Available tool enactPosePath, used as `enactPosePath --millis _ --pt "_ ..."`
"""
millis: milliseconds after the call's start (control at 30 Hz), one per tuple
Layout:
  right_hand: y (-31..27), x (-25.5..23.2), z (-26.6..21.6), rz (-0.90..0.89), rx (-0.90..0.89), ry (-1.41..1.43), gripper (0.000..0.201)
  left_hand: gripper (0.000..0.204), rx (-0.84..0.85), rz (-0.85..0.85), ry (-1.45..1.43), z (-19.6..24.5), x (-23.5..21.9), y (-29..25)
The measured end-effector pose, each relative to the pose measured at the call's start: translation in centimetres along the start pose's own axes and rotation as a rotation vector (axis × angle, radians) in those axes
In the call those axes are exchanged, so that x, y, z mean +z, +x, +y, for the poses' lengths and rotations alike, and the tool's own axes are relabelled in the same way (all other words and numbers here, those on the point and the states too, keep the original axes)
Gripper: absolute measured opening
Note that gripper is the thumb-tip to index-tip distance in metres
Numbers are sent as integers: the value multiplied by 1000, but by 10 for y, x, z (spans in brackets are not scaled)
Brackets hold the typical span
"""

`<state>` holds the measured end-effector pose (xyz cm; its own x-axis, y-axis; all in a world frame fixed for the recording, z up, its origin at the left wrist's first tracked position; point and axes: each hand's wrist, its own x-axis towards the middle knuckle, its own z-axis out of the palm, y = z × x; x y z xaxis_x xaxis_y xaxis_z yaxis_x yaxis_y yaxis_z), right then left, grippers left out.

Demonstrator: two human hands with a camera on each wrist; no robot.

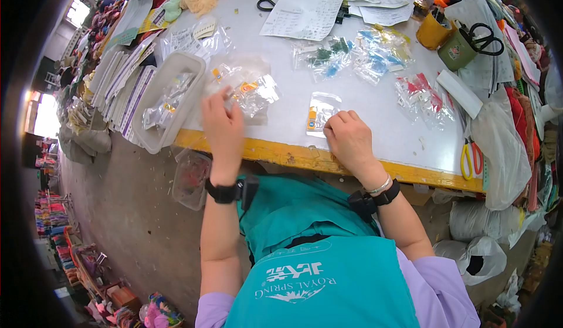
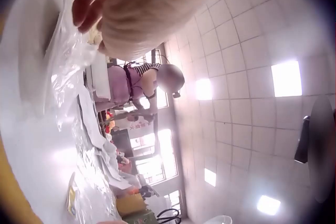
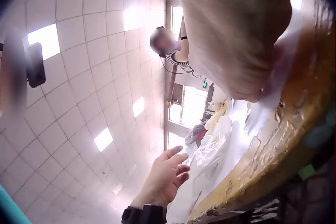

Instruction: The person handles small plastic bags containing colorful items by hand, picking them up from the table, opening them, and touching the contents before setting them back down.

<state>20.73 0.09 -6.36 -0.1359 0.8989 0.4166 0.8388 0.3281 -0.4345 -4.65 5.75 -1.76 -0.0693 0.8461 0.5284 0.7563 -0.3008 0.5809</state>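
Observation:
My left hand [image 1: 223, 126], blurred, reaches over a pile of clear plastic bags [image 1: 258, 96] with orange labels at the left of the table. Its fingers look loosely bent and spread in the right wrist view, with nothing between them. Near the table's front edge lies a small clear plastic bag [image 1: 324, 106] with an orange and white card in it. My right hand [image 1: 350, 140] rests against this bag's lower right side, fingers bent. Whether it pinches the bag I cannot tell, as the fingertips are hidden in the right wrist view.
A white plastic bin [image 1: 190, 67] with bagged pieces stands left, beside stacked cards [image 1: 126, 82]. Bags with green and blue pieces [image 1: 334, 55] and red pieces [image 1: 423, 93] lie farther right. Scissors [image 1: 485, 39] stand in a green cup [image 1: 457, 53]; another pair [image 1: 471, 158] hangs at the front edge.

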Motion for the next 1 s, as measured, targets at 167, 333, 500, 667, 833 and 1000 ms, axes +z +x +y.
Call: enactPosePath --millis 167,333,500,667,833,1000 --pt "1 -3 -7 80 172 255 7 18 -456 -479 -645 44 19 -63" --pt "-5 -12 -19 140 165 358 7 20 -614 -589 -868 67 41 -75" --pt "-12 -19 -26 156 176 373 7 18 -718 -585 -1063 74 49 -78" --pt "-14 -28 -31 128 156 434 12 18 -664 -603 -1005 73 46 -74" --pt "-21 -20 -25 32 349 684 11 17 -511 -586 -923 68 49 -72" --pt "-17 -25 -17 252 413 629 9 16 -534 -585 -886 65 40 -70"
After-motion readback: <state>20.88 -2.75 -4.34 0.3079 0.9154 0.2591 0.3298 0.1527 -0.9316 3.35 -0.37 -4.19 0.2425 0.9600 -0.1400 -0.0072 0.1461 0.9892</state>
